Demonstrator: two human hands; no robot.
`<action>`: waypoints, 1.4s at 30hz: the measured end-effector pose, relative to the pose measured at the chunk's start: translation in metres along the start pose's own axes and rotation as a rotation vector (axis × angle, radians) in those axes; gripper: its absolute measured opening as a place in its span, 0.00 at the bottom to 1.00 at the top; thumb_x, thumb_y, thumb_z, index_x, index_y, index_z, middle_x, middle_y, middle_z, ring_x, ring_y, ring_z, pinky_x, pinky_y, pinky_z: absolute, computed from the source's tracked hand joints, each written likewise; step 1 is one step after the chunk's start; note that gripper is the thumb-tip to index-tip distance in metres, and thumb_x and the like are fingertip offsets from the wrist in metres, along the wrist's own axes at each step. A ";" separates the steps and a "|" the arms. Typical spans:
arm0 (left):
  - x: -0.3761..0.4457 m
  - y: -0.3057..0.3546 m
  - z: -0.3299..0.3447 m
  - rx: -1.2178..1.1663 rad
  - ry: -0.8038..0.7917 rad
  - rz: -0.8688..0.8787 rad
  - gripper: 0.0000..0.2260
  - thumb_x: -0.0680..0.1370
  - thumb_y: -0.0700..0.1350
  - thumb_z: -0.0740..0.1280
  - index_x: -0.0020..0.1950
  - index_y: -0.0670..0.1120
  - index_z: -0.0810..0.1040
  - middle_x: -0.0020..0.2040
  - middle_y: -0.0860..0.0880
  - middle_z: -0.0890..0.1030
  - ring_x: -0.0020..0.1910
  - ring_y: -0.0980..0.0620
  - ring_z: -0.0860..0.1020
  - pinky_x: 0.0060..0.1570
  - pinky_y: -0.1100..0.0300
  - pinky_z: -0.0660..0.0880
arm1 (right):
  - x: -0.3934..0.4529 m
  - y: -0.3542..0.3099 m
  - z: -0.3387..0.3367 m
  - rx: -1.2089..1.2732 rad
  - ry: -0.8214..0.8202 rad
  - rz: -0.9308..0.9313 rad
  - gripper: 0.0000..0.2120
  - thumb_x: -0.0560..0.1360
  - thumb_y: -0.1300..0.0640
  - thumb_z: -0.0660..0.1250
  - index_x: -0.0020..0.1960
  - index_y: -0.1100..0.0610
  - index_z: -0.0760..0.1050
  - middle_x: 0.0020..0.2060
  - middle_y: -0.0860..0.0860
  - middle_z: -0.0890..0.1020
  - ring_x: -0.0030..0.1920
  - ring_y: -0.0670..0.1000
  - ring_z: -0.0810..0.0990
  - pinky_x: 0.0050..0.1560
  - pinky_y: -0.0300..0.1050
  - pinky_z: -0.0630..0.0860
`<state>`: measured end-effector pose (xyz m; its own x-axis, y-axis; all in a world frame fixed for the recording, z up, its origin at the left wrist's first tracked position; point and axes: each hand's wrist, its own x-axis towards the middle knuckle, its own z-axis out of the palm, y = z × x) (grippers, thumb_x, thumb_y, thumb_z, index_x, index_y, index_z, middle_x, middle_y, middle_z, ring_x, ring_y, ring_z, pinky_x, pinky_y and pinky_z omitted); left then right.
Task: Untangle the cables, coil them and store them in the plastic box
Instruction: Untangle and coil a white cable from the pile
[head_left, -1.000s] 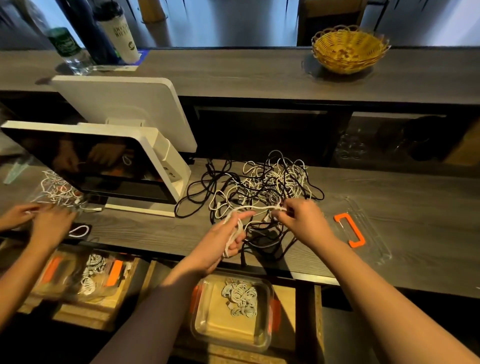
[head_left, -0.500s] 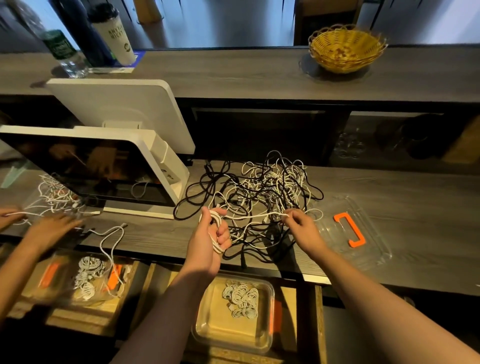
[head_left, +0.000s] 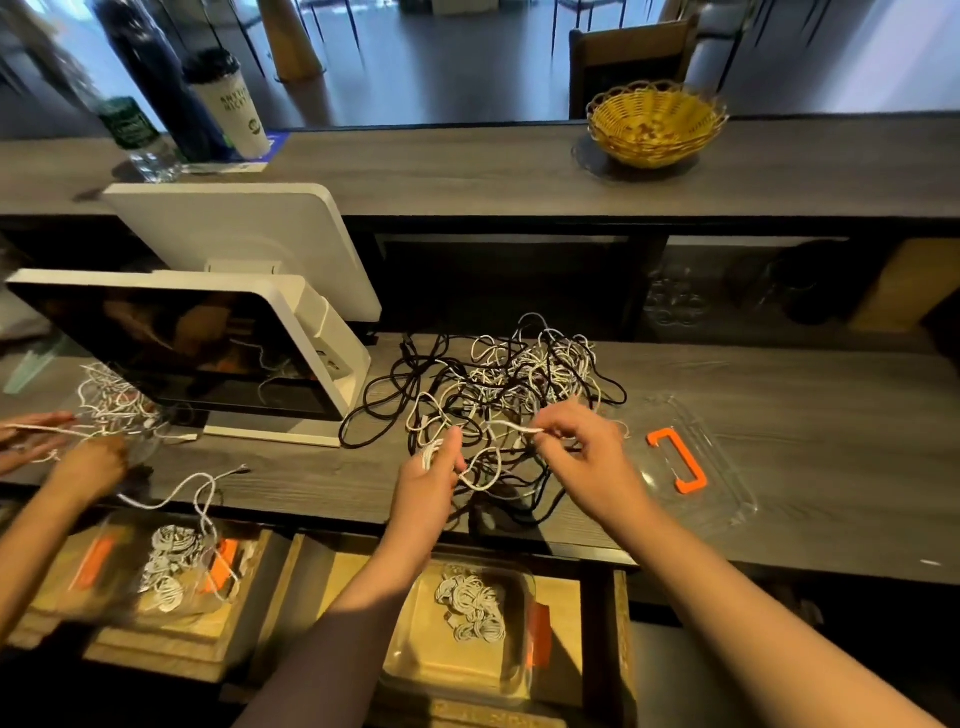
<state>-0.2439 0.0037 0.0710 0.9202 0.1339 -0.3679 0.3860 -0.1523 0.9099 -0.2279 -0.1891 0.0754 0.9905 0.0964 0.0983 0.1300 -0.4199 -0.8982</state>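
White cable (head_left: 511, 427) stretches between both pinching hands (head_left: 431, 478).

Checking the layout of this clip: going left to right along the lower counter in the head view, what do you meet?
Second person's hands → white screen terminal → left hand → white cable → right hand → clear lid with orange handle.
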 end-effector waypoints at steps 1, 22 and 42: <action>-0.002 0.002 0.001 0.020 0.007 0.022 0.20 0.80 0.63 0.59 0.40 0.48 0.74 0.28 0.56 0.66 0.29 0.55 0.65 0.32 0.58 0.62 | -0.005 -0.004 0.001 -0.032 -0.035 -0.025 0.07 0.77 0.58 0.67 0.51 0.48 0.80 0.47 0.41 0.80 0.49 0.41 0.79 0.53 0.39 0.78; -0.040 0.032 -0.001 -0.211 0.064 0.166 0.11 0.80 0.49 0.67 0.42 0.43 0.76 0.30 0.52 0.72 0.27 0.57 0.66 0.26 0.66 0.63 | -0.010 0.024 0.017 -0.204 -0.147 0.140 0.06 0.79 0.57 0.68 0.44 0.49 0.75 0.39 0.44 0.78 0.37 0.40 0.73 0.37 0.36 0.67; -0.023 0.026 0.007 -0.075 0.061 0.099 0.18 0.82 0.60 0.60 0.44 0.54 0.85 0.34 0.48 0.65 0.29 0.54 0.62 0.31 0.58 0.60 | -0.006 0.040 -0.024 -0.054 -0.119 0.458 0.19 0.78 0.66 0.64 0.67 0.56 0.75 0.62 0.55 0.79 0.55 0.51 0.78 0.54 0.41 0.72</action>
<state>-0.2549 -0.0107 0.1020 0.9468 0.1811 -0.2659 0.2859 -0.0945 0.9536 -0.2276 -0.2281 0.0490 0.9350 -0.0083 -0.3547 -0.3131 -0.4894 -0.8139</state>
